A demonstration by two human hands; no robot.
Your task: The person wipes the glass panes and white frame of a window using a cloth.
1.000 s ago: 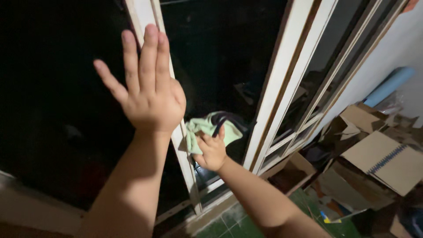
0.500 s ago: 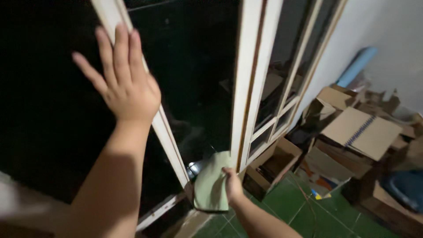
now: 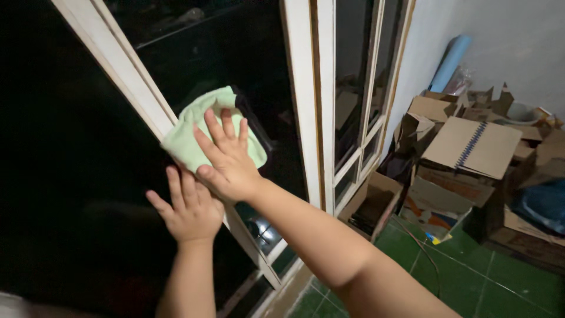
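While the left hand [image 3: 187, 207] lies flat and released against the dark window pane [image 3: 70, 176], fingers spread and grasping nothing, the right hand [image 3: 226, 156] just above it presses a pale green cloth [image 3: 188, 132] against the glass with an open palm, fingers stretched over the fabric rather than curled round it. That cloth sits across the slanting white frame bar [image 3: 123, 76] and partly on the pane beyond. Further right stands the upright white window frame [image 3: 303, 100] with narrower panes. Past it, on the green tiled floor [image 3: 471, 277], an open cardboard box [image 3: 376, 203] leans by the wall; what lies in its dark inside cannot be told. Flattened and stacked cardboard boxes [image 3: 471, 147] pile against the white wall, with a blue roll [image 3: 450, 62] propped upright behind them and a dark blue bundle [image 3: 544, 203] at the far right.
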